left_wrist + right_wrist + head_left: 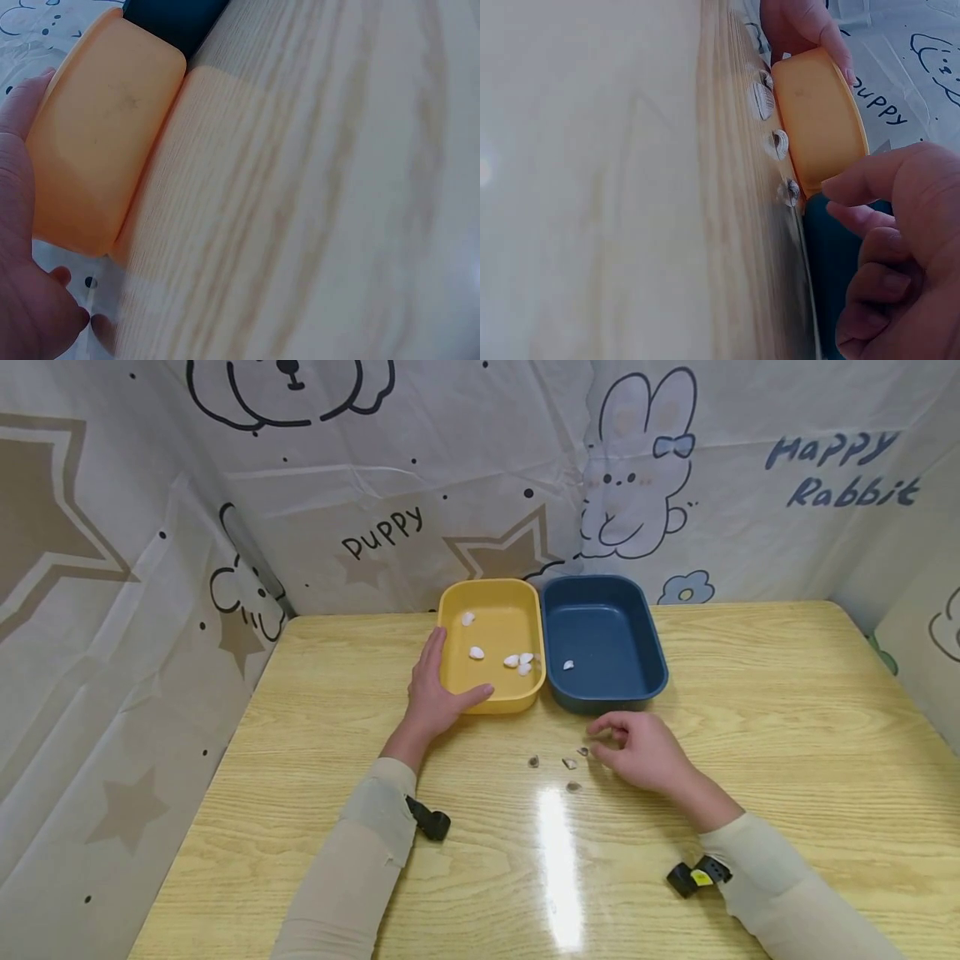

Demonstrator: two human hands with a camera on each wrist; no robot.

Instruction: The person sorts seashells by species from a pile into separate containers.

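Sleeves (343,868), left hand (437,687) spread on yellow bin (497,625), right hand (643,752) cupped, empty, lettering “puppy” (383,533), “Happy Rabbit” (842,475)

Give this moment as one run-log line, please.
left grip: touching yellow tray | right grip: near four shells on table, none visibly held | yellow tray: white shells inside | blue tray: one white shell inside

In the head view, the top edge cuts off the dog drawing (291,393) and the bottom edge crops both sleeves (337,881). The left hand (438,693) hides part of the yellow tray (491,631). The shells (570,763) on the table (765,760) are too small there to make out markings, and whether the right hand (643,750) touches the nearest cannot be told. From the left wrist, the top edge cuts off the blue tray (174,24).
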